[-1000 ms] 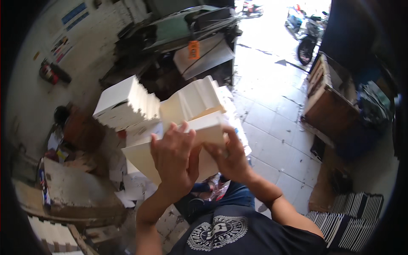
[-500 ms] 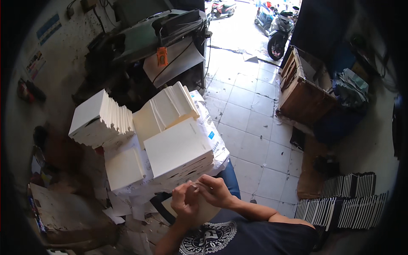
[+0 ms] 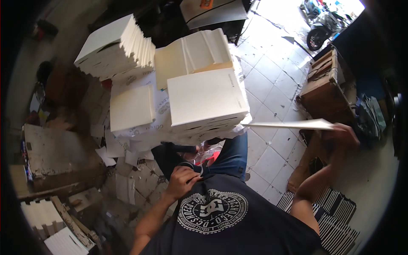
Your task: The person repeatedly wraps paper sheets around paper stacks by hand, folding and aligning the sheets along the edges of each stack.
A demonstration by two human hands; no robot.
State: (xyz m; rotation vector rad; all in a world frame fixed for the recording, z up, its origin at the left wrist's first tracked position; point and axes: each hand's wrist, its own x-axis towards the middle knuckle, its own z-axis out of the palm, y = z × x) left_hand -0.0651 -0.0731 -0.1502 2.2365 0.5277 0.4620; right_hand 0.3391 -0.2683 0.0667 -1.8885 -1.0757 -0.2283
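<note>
My right hand (image 3: pixel 342 138), blurred by motion, is stretched far to the right with its fingers closed on one end of a thin cream booklet (image 3: pixel 293 125). The booklet shows nearly edge-on, its other end by the corner of a stack of cream booklets (image 3: pixel 208 97) on the white-wrapped pile. Over my lap my left hand (image 3: pixel 183 180) is closed, fingers curled together. Whatever it may grip is hidden, though a dark and grey curved edge shows beside the fingertips. A lower cream stack (image 3: pixel 132 108) lies left of the large one.
Behind stand a tall stack of booklets (image 3: pixel 106 46) and an uneven cream stack (image 3: pixel 193 51). A wooden cabinet (image 3: pixel 325 80) stands at the right. Rows of dark-and-white bound stacks (image 3: pixel 335 233) fill the lower right. Paper scraps (image 3: pixel 125 182) litter the floor at left, near a worn box (image 3: pixel 59 157).
My hands have parted: the right has swung far right with the booklet, while the left stays over my lap. The view has tilted downward and turned.
</note>
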